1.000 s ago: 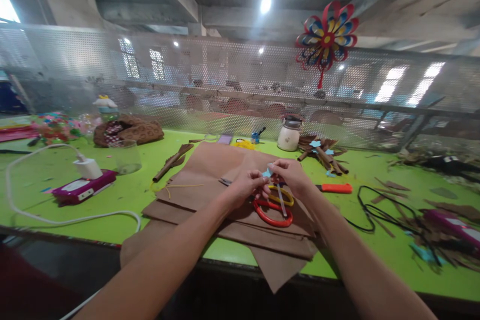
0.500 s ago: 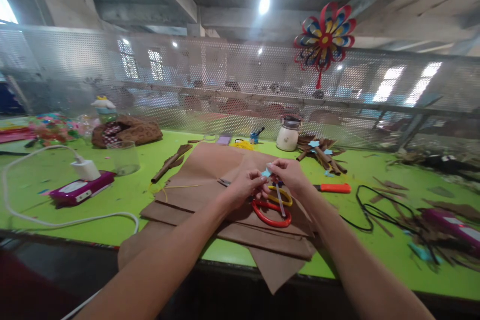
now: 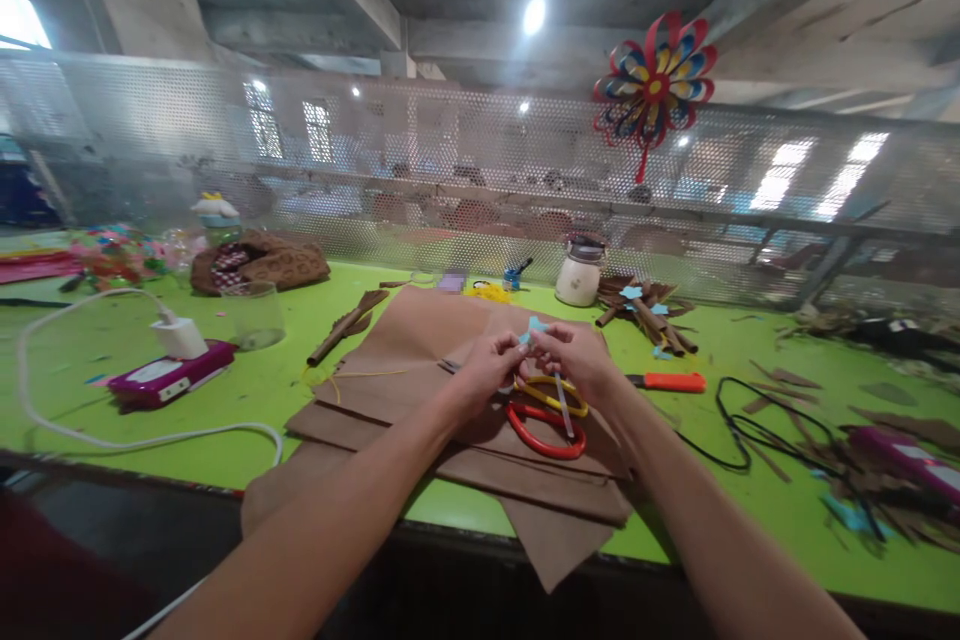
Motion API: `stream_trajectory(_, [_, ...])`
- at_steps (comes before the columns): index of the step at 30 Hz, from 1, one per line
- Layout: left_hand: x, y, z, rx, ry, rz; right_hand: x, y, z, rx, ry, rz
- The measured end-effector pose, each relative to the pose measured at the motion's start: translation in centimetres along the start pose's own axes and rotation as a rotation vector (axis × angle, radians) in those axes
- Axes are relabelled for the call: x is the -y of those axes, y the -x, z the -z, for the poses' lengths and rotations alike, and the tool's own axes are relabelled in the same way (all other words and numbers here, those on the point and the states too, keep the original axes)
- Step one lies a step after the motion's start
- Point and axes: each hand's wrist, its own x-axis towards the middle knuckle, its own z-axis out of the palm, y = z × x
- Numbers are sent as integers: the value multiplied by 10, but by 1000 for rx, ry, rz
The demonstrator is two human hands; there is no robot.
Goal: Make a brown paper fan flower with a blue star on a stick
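Note:
A small light-blue paper flower (image 3: 535, 325) is pinched between my two hands, above the brown paper sheets (image 3: 420, 330). My left hand (image 3: 489, 370) is closed on its left side, my right hand (image 3: 579, 358) on its right; the fingers partly cover it. Below them lies a pair of scissors (image 3: 546, 450) with red and yellow handles, its blade tips showing left of my left hand. A thin whitish stick (image 3: 564, 408) slants down below my right hand across the handles; whether that hand touches it, I cannot tell.
Right of my hands lie an orange-handled tool (image 3: 675, 382) and a black cable (image 3: 739, 460). Rolled brown-paper stems with blue flowers (image 3: 656, 315) and a white jar (image 3: 579, 275) stand behind. At left are a purple power strip (image 3: 172, 375) and a clear cup (image 3: 253, 315).
My fingers have shifted on the blue flower; my right hand has come lower and closer to my left. The whole view has shifted slightly, while the table items stay put.

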Motion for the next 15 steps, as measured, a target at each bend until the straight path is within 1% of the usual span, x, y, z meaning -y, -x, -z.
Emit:
stream_trajectory(2, [-1,0,0,-4,-7,-10,-1,1,0,57,9,11])
stream_trajectory(4, [0,0,0,-1,-7,-5,-3,1,0,64,18,48])
stream_trajectory(10, [3,-3,2,43,14,19,-4,0,-3,-5,55,109])
stream_trajectory(13, [2,-3,2,19,14,31,-5,0,-7,-42,20,127])
stream_trajectory(15, [1,-3,2,10,20,33,-6,0,-8,-39,-16,120])
